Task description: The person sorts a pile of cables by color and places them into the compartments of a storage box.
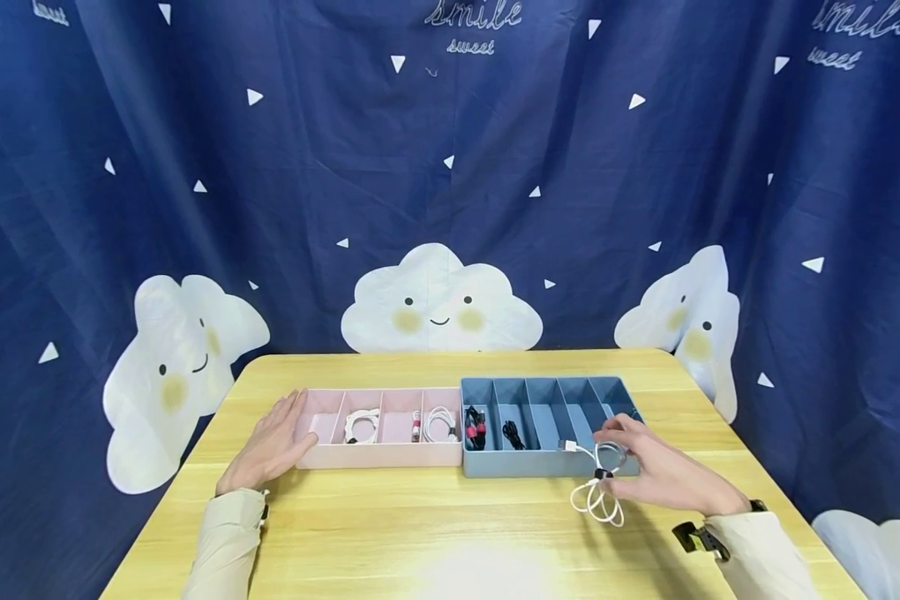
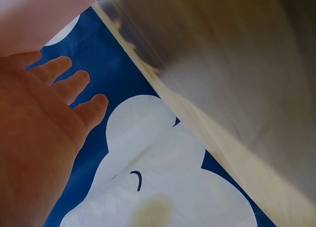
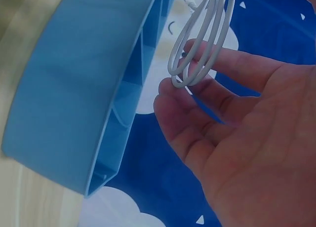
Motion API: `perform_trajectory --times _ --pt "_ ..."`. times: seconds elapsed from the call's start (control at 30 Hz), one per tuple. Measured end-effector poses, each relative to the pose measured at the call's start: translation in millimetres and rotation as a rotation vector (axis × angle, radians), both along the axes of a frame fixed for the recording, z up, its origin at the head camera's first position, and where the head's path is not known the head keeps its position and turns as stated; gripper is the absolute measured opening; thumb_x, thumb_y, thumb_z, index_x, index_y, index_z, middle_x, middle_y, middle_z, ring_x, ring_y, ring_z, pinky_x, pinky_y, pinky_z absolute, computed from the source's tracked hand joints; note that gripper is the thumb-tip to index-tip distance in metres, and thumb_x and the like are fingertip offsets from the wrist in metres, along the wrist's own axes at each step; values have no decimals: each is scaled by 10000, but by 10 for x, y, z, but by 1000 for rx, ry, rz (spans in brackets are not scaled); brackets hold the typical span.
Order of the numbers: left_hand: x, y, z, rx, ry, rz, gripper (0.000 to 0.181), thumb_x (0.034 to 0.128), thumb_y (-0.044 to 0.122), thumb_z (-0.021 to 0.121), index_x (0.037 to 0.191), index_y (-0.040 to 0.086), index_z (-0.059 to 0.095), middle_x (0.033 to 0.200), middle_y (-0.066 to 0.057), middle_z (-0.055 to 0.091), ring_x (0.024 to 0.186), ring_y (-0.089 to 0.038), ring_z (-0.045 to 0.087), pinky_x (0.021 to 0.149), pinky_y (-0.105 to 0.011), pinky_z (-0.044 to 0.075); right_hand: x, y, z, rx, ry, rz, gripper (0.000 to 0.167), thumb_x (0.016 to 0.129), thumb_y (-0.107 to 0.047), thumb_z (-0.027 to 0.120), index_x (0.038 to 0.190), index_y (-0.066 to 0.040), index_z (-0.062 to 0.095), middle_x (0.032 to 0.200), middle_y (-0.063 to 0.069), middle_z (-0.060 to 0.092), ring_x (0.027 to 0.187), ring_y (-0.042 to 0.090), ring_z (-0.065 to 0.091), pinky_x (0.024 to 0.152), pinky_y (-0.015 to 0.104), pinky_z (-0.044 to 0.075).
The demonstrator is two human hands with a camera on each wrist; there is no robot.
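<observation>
My right hand pinches a white USB cable, coiled and bound with a black tie, over the front right of a blue divided box. Its metal plug points left. In the right wrist view, the cable loops hang by the fingertips, beside the blue box's end. My left hand rests against the left end of a pink divided box, fingers extended. The left wrist view shows that hand's palm and straight fingers; only a blurred pink part of the box appears there.
The boxes stand side by side on a wooden table. White cables and a small white-and-red bundle lie in the pink box. Black cables, one with red ties, lie in the blue box's left compartments. A blue curtain hangs behind.
</observation>
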State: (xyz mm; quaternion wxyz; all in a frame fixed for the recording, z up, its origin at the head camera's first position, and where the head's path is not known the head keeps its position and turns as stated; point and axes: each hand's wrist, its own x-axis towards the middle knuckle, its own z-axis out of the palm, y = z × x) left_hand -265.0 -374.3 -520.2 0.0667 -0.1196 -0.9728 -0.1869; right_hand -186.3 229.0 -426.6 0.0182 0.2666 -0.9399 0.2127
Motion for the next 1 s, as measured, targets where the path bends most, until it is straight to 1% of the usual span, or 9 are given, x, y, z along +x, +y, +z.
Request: perform_trajectory --times 0.13,0.23,0.33,0.47,0.57,0.67,0.73,0.9,1.0 --pt "12 6 6 -2 -3 5 813 997 359 550 1611 -65 226 1675 -318 229 1533 -558 225 1195 -727 258 -39 -48 24 17 15 -6 516 823 -383 805 1272 -151 701 1236 -25 557 1063 125 596 846 302 565" --pt "14 16 20 -3 -3 7 811 998 358 549 1611 -66 227 1676 -317 228 1534 -557 225 1196 -727 256 -73 -84 49 15 11 -7 512 827 -374 804 1278 -157 700 1251 -20 553 1089 136 585 862 328 568" --pt "17 28 35 -2 -4 9 813 997 360 548 1610 -68 228 1676 -316 229 1535 -556 223 1198 -727 253 -115 -122 77 11 4 -8 512 828 -369 804 1284 -161 698 1264 -29 557 1085 126 578 864 326 568" --pt "20 32 42 -1 -15 10 816 999 356 547 1608 -76 220 1680 -315 217 1539 -554 213 1202 -727 249 -185 -187 113 1 5 5 536 824 -366 805 1299 -142 694 1267 -26 561 1041 100 570 863 328 570" --pt "21 28 27 1 -18 7 817 1000 355 548 1605 -84 219 1680 -319 210 1539 -554 213 1203 -726 251 -244 -245 146 -10 3 24 553 823 -356 803 1311 -125 687 1269 -6 561 991 83 565 837 321 565" --pt "17 31 12 0 -12 4 820 1000 363 547 1604 -86 222 1680 -321 209 1539 -552 217 1203 -723 256 -301 -309 190 -24 -5 38 535 825 -341 803 1303 -130 689 1249 -4 569 947 70 565 820 295 555" --pt "14 40 3 -2 -5 2 824 997 368 546 1604 -85 223 1681 -318 210 1541 -546 220 1205 -718 257 -334 -353 220 -25 -14 44 523 829 -341 799 1299 -139 689 1237 0 572 937 85 566 814 293 548" --pt "-3 79 -6 2 2 -10 837 995 387 545 1609 -76 215 1685 -310 206 1543 -541 222 1206 -719 259 -407 -471 275 -11 -42 31 535 840 -407 795 1310 -178 679 1265 -16 563 993 122 584 855 330 555" --pt "-3 101 -5 3 -12 -7 850 995 402 543 1617 -65 200 1694 -299 192 1548 -541 211 1203 -726 257 -450 -547 305 -10 -38 38 553 842 -413 795 1327 -179 671 1297 -26 558 1019 119 591 887 353 558"
